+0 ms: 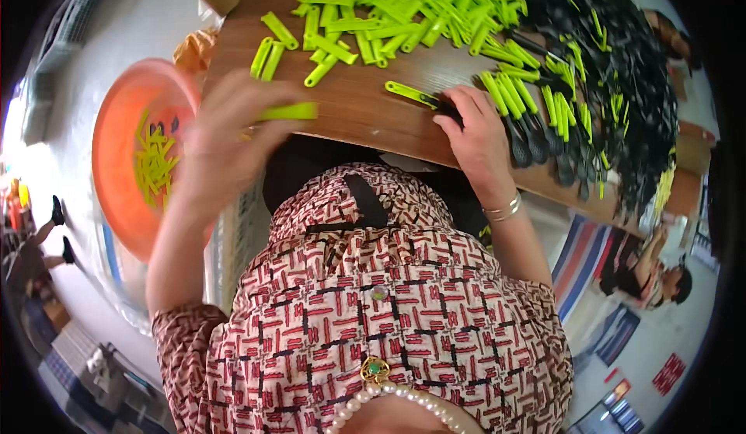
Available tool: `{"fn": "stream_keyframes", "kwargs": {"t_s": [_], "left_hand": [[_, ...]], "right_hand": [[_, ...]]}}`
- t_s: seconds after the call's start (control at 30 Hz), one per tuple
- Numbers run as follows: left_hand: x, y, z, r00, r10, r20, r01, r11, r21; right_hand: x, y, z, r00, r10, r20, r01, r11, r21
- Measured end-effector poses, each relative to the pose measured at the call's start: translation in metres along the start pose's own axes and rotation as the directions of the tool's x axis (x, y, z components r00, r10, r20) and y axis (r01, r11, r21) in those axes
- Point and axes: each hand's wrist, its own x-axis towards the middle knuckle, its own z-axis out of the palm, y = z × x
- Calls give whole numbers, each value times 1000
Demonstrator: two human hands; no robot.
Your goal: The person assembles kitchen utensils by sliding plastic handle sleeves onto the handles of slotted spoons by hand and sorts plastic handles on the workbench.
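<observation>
My left hand (241, 135), smeared by motion, is at the table's left front edge with a lime-green handle sleeve (291, 111) between thumb and fingers. On the front part of the table, my right hand (478, 135) is closed round the black shaft of a kitchen utensil (412, 94) whose lime-green handle points left. The utensil's head is hidden under the hand. Just right of that hand lies a row of black slotted spoons (536, 146) with green handles. A big heap of loose green handle sleeves (412, 6) covers the far middle of the table.
Black utensils (637, 92) are piled along the table's right side. An orange tub (116, 170) with green pieces inside stands left of the brown wooden table (350, 115). Another person (649, 275) is at the right, beside striped cloth (579, 263); another person's legs (50, 247) show at far left.
</observation>
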Motion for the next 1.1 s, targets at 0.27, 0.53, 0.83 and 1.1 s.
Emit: {"fn": "stream_keyframes", "kwargs": {"t_s": [0.27, 0.53, 0.83, 1.1], "left_hand": [[66, -6, 145, 948, 307, 83, -313, 947, 69], [75, -3, 163, 961, 248, 122, -255, 966, 40], [86, -4, 157, 933, 276, 229, -278, 960, -27], [72, -3, 164, 951, 278, 139, -266, 959, -96]], "right_hand": [[-6, 6, 19, 976, 20, -217, -1, 996, 85], [-5, 16, 24, 970, 103, -218, -45, 966, 256], [0, 21, 19, 985, 113, -131, -58, 930, 362], [4, 20, 11, 952, 305, -1, -264, 827, 497]]}}
